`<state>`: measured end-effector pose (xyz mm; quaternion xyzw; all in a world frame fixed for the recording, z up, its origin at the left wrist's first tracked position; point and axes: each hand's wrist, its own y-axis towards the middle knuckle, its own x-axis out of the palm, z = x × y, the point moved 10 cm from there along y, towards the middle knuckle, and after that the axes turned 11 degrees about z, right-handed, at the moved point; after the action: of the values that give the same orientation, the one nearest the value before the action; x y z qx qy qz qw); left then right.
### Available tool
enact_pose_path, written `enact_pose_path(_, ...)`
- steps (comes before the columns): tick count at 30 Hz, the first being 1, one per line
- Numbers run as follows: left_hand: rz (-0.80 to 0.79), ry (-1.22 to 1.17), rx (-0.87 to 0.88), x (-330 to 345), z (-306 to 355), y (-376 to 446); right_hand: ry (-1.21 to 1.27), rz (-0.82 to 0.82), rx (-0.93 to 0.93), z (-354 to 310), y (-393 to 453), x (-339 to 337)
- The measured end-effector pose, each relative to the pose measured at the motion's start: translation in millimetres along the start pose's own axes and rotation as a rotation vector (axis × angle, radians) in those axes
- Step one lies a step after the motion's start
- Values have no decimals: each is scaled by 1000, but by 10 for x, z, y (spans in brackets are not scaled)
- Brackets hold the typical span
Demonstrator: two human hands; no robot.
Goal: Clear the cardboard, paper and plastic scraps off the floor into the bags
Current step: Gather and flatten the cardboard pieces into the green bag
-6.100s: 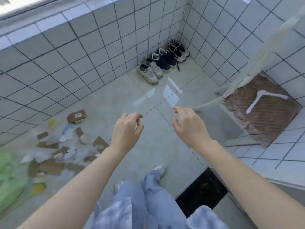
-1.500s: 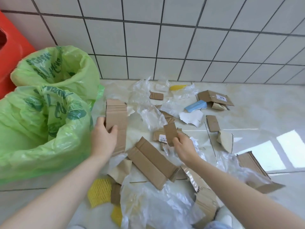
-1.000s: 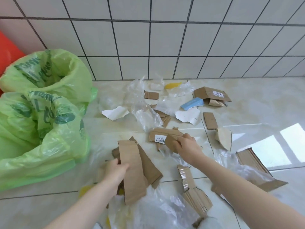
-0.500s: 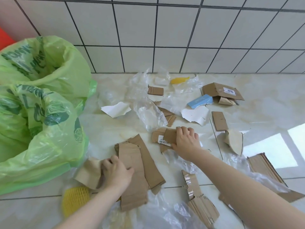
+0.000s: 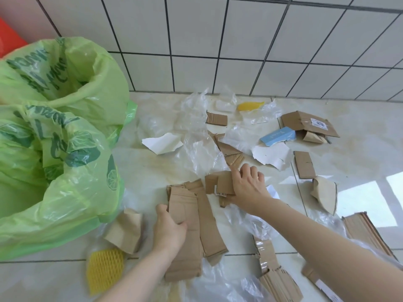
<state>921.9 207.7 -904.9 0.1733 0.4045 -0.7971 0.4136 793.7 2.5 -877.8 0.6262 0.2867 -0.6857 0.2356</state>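
Left hand (image 5: 169, 229) grips cardboard strips (image 5: 189, 225); right hand (image 5: 246, 188) clutches labelled cardboard (image 5: 220, 184). Loose stack may fan, spill short of green bag (image 5: 54, 171).

Bright, even daylight fills the tiled corner. Sun patches glare white on the glossy floor (image 5: 368, 201) to the right of the right hand (image 5: 246, 188), and the clear plastic sheets (image 5: 196, 136) beyond it glint. Shadows are soft and faint. The wide-angle lens bows the wall tiles' (image 5: 239, 35) grout lines; the lower edge blurs slightly.
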Motion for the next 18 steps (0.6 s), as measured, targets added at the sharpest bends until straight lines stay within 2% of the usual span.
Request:
enact_pose_path(4,-44,-154,-39,-54,-25,14,163,-21,76,60,-20,-147)
enact_pose_path(8,-84,-288,-95,-118,23,2,453,-64,213,148,-125,-217)
enact_pose_path(12,-68,-377,-147,-229,46,8,669,-107,333,183,-248,-209)
enact_pose_path(18,-62,-473,-176,-361,132,-38,1123,-167,593,158,-408,-170)
